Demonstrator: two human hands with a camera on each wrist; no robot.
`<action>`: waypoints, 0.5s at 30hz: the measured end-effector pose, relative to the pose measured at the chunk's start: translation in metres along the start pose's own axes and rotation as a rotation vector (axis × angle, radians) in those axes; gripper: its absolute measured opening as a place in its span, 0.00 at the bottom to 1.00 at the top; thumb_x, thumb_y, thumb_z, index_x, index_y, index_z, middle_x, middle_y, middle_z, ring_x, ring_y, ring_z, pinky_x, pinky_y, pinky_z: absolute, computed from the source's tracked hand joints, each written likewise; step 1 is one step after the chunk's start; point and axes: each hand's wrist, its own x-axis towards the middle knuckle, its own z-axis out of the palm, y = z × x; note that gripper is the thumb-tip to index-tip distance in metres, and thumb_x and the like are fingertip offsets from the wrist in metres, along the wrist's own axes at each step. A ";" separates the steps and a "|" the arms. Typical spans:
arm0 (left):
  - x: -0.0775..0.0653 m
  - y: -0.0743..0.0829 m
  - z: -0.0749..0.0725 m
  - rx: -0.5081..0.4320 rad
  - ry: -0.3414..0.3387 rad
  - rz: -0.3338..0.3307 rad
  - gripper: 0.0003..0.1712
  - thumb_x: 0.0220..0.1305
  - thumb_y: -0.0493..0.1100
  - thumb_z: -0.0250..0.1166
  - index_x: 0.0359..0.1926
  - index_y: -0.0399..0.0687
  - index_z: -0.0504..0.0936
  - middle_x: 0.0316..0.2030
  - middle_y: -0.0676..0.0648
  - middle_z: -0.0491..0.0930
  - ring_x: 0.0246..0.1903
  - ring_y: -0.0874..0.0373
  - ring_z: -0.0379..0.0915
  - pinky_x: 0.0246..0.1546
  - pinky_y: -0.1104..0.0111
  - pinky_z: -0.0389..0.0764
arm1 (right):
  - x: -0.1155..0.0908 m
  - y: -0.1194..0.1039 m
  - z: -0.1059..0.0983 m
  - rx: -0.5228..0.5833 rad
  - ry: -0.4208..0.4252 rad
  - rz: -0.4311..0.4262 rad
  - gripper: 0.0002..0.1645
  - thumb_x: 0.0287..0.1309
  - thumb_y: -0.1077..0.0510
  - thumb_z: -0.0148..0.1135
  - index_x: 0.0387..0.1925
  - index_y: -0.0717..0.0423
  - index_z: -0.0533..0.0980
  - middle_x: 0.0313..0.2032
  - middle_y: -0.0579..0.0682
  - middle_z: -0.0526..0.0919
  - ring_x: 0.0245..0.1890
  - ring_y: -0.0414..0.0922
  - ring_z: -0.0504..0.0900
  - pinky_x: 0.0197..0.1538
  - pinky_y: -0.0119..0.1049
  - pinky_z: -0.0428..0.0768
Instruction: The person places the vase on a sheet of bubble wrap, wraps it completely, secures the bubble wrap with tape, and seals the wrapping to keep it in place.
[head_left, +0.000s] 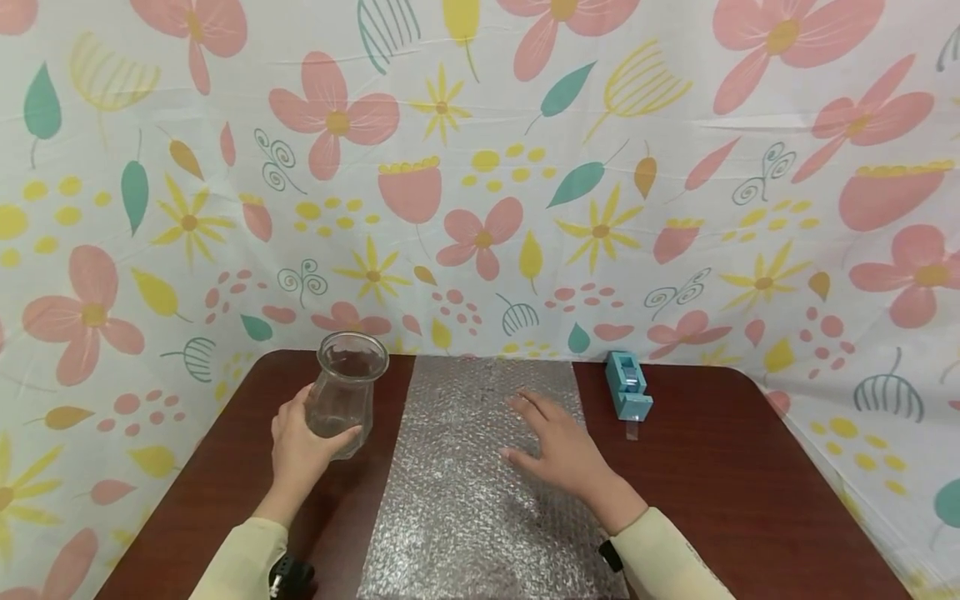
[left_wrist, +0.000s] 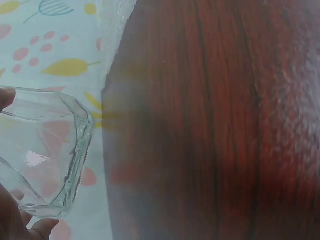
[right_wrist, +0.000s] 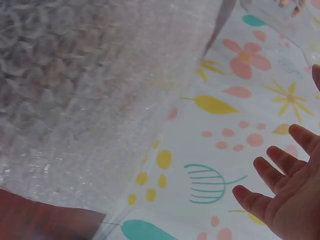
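Note:
A clear glass vase (head_left: 347, 392) with a flared round rim stands upright in my left hand (head_left: 300, 442), thumb across its front and fingers round its far side. In the left wrist view the faceted base of the vase (left_wrist: 45, 150) shows, held above the tabletop. My right hand (head_left: 558, 446) hovers over a sheet of bubble wrap (head_left: 450, 500), fingers spread and holding nothing. The right wrist view shows the same loose fingers (right_wrist: 280, 175) beside the bubble wrap (right_wrist: 90, 100).
The bubble wrap runs from front to back down the middle of the dark wooden table (head_left: 720, 483). At the back right stands a blue tape dispenser (head_left: 628, 385) with a strip of tape hanging from it. A flower-patterned cloth (head_left: 480, 167) rises behind the table.

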 end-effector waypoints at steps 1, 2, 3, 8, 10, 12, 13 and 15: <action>0.000 0.001 -0.001 0.013 -0.006 0.010 0.55 0.48 0.45 0.83 0.73 0.43 0.63 0.65 0.33 0.67 0.66 0.34 0.57 0.60 0.32 0.70 | 0.000 -0.001 -0.001 -0.001 0.005 0.000 0.43 0.64 0.39 0.67 0.74 0.53 0.67 0.72 0.62 0.69 0.70 0.65 0.72 0.65 0.65 0.75; 0.000 0.003 -0.002 0.029 -0.013 0.018 0.55 0.48 0.46 0.82 0.73 0.44 0.63 0.65 0.33 0.66 0.67 0.34 0.57 0.59 0.32 0.70 | 0.000 -0.002 -0.003 -0.002 0.011 -0.001 0.44 0.63 0.38 0.67 0.74 0.52 0.67 0.72 0.62 0.69 0.70 0.65 0.72 0.65 0.65 0.75; -0.001 0.004 -0.004 0.048 -0.022 0.028 0.55 0.48 0.47 0.82 0.74 0.45 0.63 0.66 0.33 0.66 0.67 0.33 0.57 0.59 0.32 0.70 | 0.000 -0.003 -0.004 -0.003 0.017 -0.005 0.44 0.62 0.38 0.67 0.74 0.52 0.67 0.72 0.62 0.69 0.70 0.65 0.71 0.65 0.65 0.74; -0.006 0.013 -0.008 0.166 -0.022 0.130 0.56 0.46 0.49 0.83 0.73 0.46 0.65 0.64 0.32 0.68 0.63 0.32 0.62 0.57 0.33 0.72 | 0.001 -0.008 -0.007 0.003 0.056 -0.040 0.47 0.59 0.38 0.70 0.74 0.51 0.67 0.72 0.61 0.70 0.71 0.64 0.71 0.67 0.66 0.72; -0.009 0.017 -0.009 0.223 0.005 0.211 0.56 0.42 0.49 0.85 0.71 0.45 0.68 0.61 0.32 0.71 0.60 0.32 0.66 0.54 0.34 0.74 | 0.001 -0.013 -0.010 0.002 0.069 -0.053 0.48 0.58 0.37 0.71 0.74 0.51 0.67 0.72 0.61 0.70 0.71 0.65 0.71 0.67 0.67 0.72; -0.012 0.020 -0.008 0.280 0.039 0.298 0.56 0.38 0.48 0.87 0.69 0.46 0.71 0.58 0.33 0.74 0.57 0.32 0.68 0.50 0.36 0.76 | 0.001 -0.017 -0.013 0.005 0.075 -0.057 0.49 0.56 0.37 0.72 0.74 0.51 0.66 0.73 0.61 0.69 0.71 0.65 0.70 0.68 0.67 0.71; -0.014 0.022 -0.008 0.305 0.055 0.341 0.56 0.36 0.48 0.87 0.68 0.46 0.72 0.56 0.34 0.75 0.56 0.32 0.69 0.48 0.36 0.76 | 0.000 -0.019 -0.014 0.005 0.080 -0.062 0.50 0.56 0.37 0.72 0.74 0.51 0.66 0.72 0.61 0.70 0.71 0.65 0.70 0.67 0.68 0.72; -0.016 0.027 -0.007 0.343 0.070 0.404 0.57 0.33 0.49 0.88 0.67 0.46 0.73 0.55 0.35 0.76 0.54 0.33 0.71 0.45 0.38 0.77 | 0.000 -0.024 -0.017 0.003 0.085 -0.066 0.51 0.55 0.35 0.72 0.74 0.51 0.66 0.73 0.61 0.69 0.71 0.65 0.70 0.67 0.67 0.72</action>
